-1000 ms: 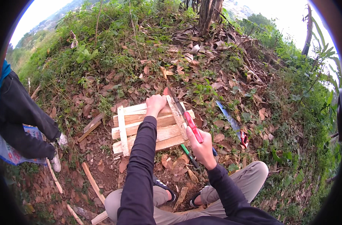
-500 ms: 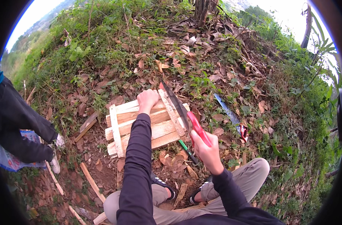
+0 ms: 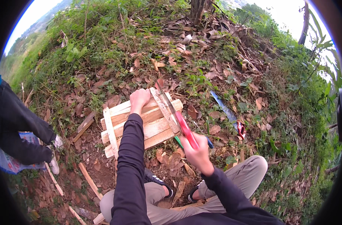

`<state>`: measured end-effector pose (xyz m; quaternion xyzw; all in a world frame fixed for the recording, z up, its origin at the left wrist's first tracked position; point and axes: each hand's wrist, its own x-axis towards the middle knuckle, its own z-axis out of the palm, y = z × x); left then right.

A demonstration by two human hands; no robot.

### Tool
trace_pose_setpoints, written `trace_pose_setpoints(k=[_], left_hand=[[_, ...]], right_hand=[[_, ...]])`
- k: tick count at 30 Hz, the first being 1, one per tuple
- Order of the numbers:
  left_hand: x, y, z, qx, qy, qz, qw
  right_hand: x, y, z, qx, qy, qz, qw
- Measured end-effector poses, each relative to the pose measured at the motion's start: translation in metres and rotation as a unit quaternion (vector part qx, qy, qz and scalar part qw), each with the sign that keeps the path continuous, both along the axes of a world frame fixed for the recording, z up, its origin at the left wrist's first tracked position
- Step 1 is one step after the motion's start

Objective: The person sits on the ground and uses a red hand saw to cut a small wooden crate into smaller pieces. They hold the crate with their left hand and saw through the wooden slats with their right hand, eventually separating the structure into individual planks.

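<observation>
In front of my knees lies a small wooden panel [image 3: 152, 129], made of several pale slats with a narrow strip nailed or laid across each end. My left hand [image 3: 140, 99] is closed over its upper slats, bearing on them; the fingertips are hidden. My right hand [image 3: 197, 153] grips the red handle of a hand saw [image 3: 181, 122]. The saw's blade slants up and left along the panel's right-hand cross strip [image 3: 164, 108], over the slat ends. Part of a green tool [image 3: 178, 141] shows from beneath the panel's lower right edge.
A second saw [image 3: 231, 115], blue blade and red handle, lies on leaves to the right. Loose wood strips [image 3: 90, 180] are scattered at lower left. Another person in dark trousers [image 3: 23, 116] stands at the left beside a patterned bag [image 3: 19, 155]. Leafy ground slopes up to a tree trunk [image 3: 197, 11].
The saw and my right hand have moved down and left along the panel, with the blade now blurred. My left hand stays on the slats. The whole view has shifted slightly.
</observation>
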<state>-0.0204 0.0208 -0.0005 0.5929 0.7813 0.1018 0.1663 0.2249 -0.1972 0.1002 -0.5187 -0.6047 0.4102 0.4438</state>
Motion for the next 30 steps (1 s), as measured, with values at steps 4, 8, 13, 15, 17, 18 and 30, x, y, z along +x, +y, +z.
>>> trace_pose_setpoints(k=[4, 8, 13, 15, 17, 18, 30], left_hand=[[0.002, 0.0, -0.004, 0.02, 0.016, 0.012, 1.0], [-0.001, -0.004, -0.007, 0.008, 0.009, 0.008, 1.0], [-0.003, 0.003, -0.003, 0.024, 0.015, 0.008, 1.0], [-0.009, 0.001, -0.004, 0.024, 0.021, 0.01, 0.999], [-0.007, 0.001, -0.001, 0.018, 0.021, 0.004, 1.0], [0.006, 0.0, -0.002, 0.008, 0.016, -0.022, 1.0], [0.009, -0.009, 0.0, 0.048, -0.009, 0.009, 0.999]], right_hand=[[-0.006, 0.02, -0.011, 0.002, -0.031, 0.025, 0.999], [0.016, -0.028, 0.006, -0.019, 0.037, -0.001, 0.999], [0.013, -0.016, -0.002, -0.022, 0.013, 0.03, 0.999], [0.025, -0.034, 0.002, -0.043, 0.039, 0.038, 0.998], [0.029, -0.03, 0.008, -0.06, 0.08, 0.024, 0.995], [0.014, 0.012, -0.005, -0.015, 0.032, 0.027, 0.999], [-0.01, 0.02, -0.007, -0.004, -0.013, -0.002, 1.0]])
